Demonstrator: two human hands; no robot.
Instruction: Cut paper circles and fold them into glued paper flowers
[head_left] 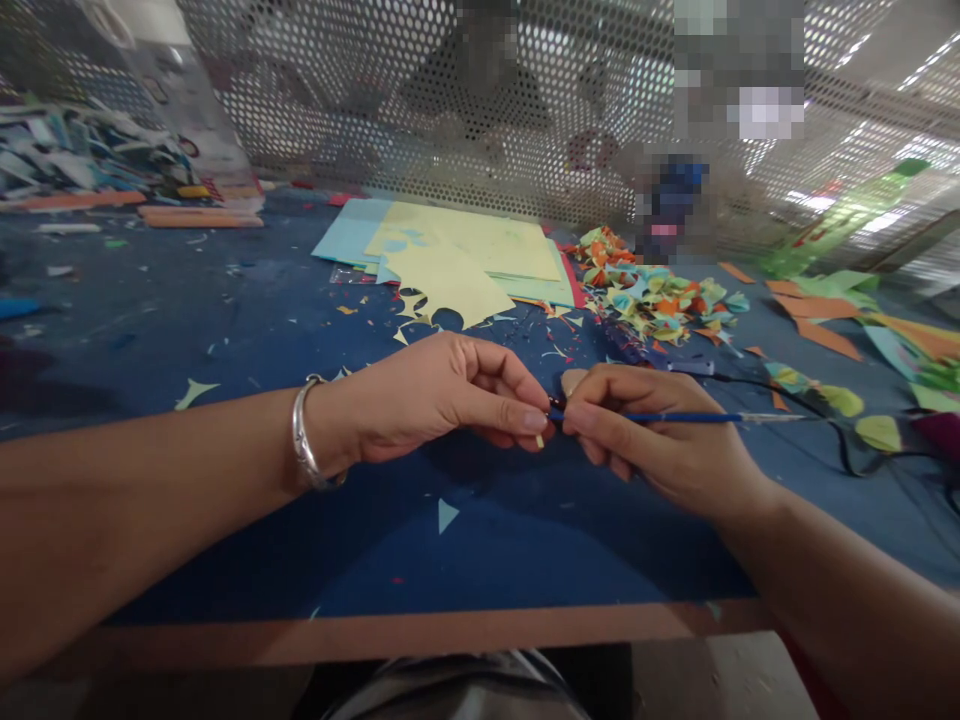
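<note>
Left hand: your left hand point(480, 395), centre of the frame, was closed in a pinch, thumb over curled fingers, on a small yellow piece point(539, 441) whose lower end showed beneath the thumb tip.
Right hand: your right hand point(645, 420), right of centre, gripped a slim blue tool point(679, 417) between thumb and fingers.
Blue tool, position: lay nearly level, its pale end towards the right of the frame, its other end at your left fingertips; whether it touched the yellow piece could not be told.
Bracelet: one silver bracelet point(303, 435), worn on your left wrist.
Table: blue top point(540, 570), brown front edge across the bottom of the frame.
Loose scrap: one pale blue triangle point(447, 515), lower centre, below your hands.
Sheets: stacked paper point(517, 240), upper centre, blue and yellow; on it, a yellow sheet point(450, 285) with rounded cut-outs along its lower edge.
Paper heap: small multicoloured pieces point(667, 300), right of the stack.
Orange scraps: several orange scraps point(817, 308), right of the frame.
Bottle: one clear bottle point(195, 120), upper left, beside a pile of paper strips point(60, 160).
Backdrop: perforated screen point(337, 110), across the top.
</note>
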